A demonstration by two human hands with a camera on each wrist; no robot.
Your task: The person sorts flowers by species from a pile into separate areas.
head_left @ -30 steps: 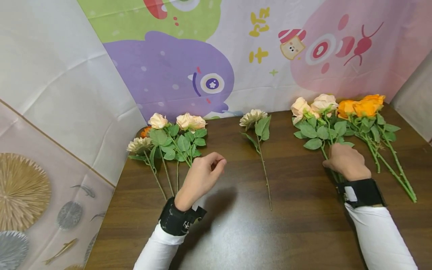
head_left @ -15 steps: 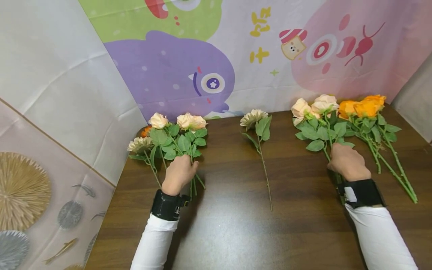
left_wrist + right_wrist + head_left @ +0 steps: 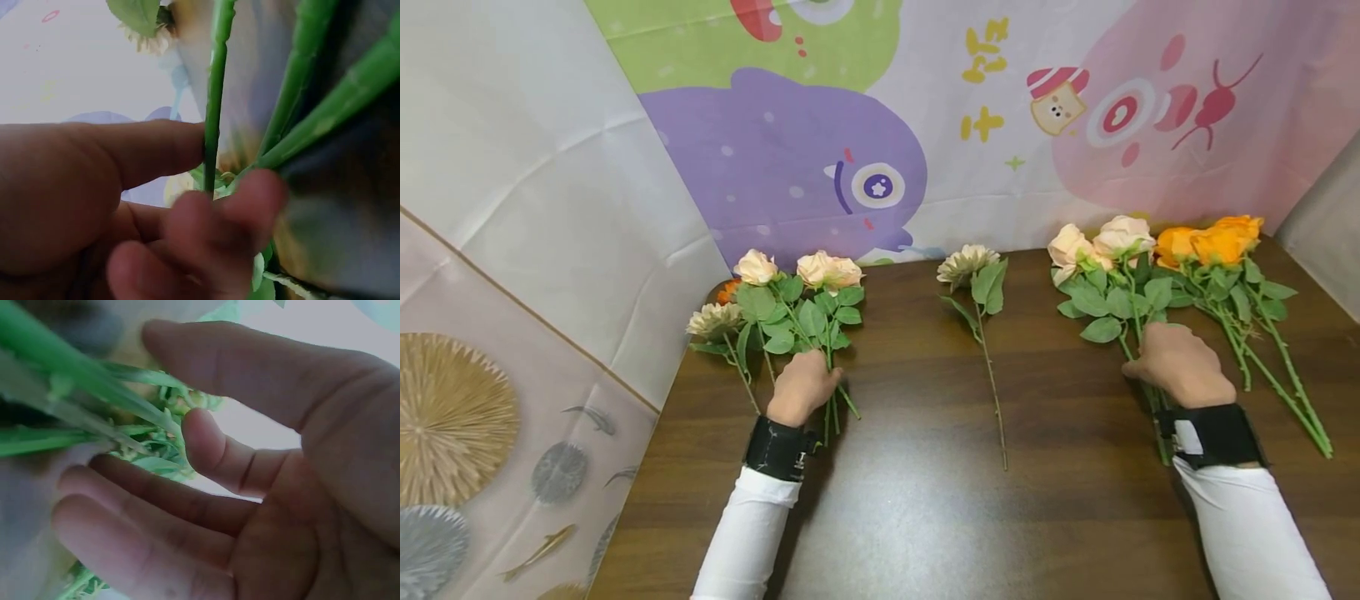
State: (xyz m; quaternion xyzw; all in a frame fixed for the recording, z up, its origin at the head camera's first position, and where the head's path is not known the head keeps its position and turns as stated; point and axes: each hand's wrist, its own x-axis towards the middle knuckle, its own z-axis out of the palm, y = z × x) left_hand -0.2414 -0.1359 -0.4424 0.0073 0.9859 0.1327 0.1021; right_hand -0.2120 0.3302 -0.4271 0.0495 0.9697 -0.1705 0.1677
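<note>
My left hand [image 3: 805, 387] is at the stems of the pale peach roses [image 3: 827, 271] lying on the left side of the table. In the left wrist view, its thumb presses one green stem [image 3: 215, 94] against curled fingers; other stems [image 3: 300, 81] pass beside them. Over the stems of the right-hand peach roses [image 3: 1123, 236] is my right hand [image 3: 1183, 362]. The right wrist view has its thumb and loosely bent fingers [image 3: 125, 537] apart, with the green stems [image 3: 94, 375] beyond the fingertips. In the head view both hands hide parts of the stems.
A single cream flower [image 3: 967, 267] lies mid-table, its stem pointing toward me. Orange roses [image 3: 1213, 242] lie at the far right. Another cream flower [image 3: 713, 321] and an orange bloom [image 3: 728, 292] are at the left. A printed cloth [image 3: 820, 167] hangs behind the wooden table [image 3: 910, 500].
My left hand has come down and left from above the table to the peach rose stems, and its thumb and fingers have closed there. The right hand has stayed nearly in place.
</note>
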